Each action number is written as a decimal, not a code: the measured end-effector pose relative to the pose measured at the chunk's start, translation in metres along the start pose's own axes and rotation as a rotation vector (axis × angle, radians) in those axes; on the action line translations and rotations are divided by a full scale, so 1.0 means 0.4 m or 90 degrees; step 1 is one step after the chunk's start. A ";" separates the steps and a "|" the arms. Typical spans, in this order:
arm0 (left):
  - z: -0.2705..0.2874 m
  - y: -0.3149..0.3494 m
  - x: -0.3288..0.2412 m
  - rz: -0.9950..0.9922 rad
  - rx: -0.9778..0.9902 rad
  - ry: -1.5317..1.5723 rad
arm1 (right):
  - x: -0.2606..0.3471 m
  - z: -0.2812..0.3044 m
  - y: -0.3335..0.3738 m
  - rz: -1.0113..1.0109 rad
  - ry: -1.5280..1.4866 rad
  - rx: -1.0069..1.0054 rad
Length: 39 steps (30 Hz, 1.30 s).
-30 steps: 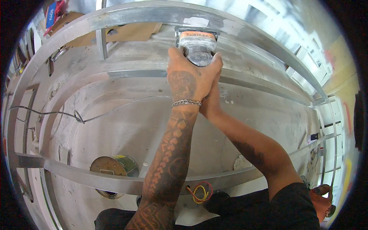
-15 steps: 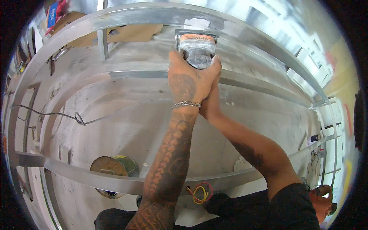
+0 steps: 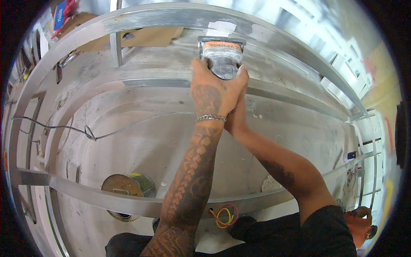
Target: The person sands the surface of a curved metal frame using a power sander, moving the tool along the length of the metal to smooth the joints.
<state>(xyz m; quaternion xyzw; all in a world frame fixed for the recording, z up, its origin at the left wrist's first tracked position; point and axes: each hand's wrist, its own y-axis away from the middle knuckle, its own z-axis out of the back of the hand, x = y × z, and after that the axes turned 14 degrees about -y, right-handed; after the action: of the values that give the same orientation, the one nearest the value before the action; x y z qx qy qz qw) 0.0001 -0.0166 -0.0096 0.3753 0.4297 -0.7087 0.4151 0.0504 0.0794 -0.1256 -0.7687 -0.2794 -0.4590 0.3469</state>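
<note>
From here: curved metal frame (image 3: 171, 18), metal can (image 3: 122, 184) partly hidden by its near rail (image 3: 265, 198). Left hand (image 3: 212, 88) clamped on sander (image 3: 223, 58), just below far rail's white patch (image 3: 221, 28). Right hand (image 3: 239, 104) mostly hidden, can't tell its grip.

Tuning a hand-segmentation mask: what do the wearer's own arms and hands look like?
Left hand: ungloved, tattoo on its back, silver chain bracelet at the wrist. Left forearm: heavily tattooed, including a row of heart-like shapes. Right forearm: bare, tattoo-like patch near the elbow, black short sleeve above. Right hand: mostly hidden, details unclear.
</note>
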 end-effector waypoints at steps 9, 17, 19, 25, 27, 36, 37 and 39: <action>0.003 0.014 0.023 0.022 0.015 -0.007 | 0.042 -0.061 0.019 -0.022 -0.057 -0.036; -0.004 0.006 -0.004 -0.009 0.006 -0.001 | 0.078 -0.072 0.041 0.220 0.366 0.017; -0.005 0.012 0.010 0.001 0.020 -0.011 | 0.094 -0.073 0.034 0.037 -0.107 0.053; -0.014 0.013 0.021 0.022 0.017 0.005 | 0.083 -0.060 0.036 0.003 0.085 0.015; -0.002 0.009 0.008 0.024 0.022 0.013 | 0.074 -0.061 0.034 0.071 0.204 0.010; 0.008 0.010 0.017 0.027 0.012 -0.011 | 0.067 -0.065 0.019 -0.095 -0.399 -0.030; 0.006 0.010 0.018 0.020 0.001 -0.006 | 0.073 -0.069 0.030 0.004 -0.016 -0.003; 0.014 0.008 0.009 0.034 0.013 -0.002 | 0.072 -0.066 0.034 0.101 0.367 0.023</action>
<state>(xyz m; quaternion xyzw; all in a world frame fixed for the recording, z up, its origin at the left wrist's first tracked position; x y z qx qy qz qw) 0.0006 -0.0235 -0.0118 0.3897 0.4118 -0.7020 0.4309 0.0592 0.0535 -0.0946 -0.6199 -0.1161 -0.6248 0.4603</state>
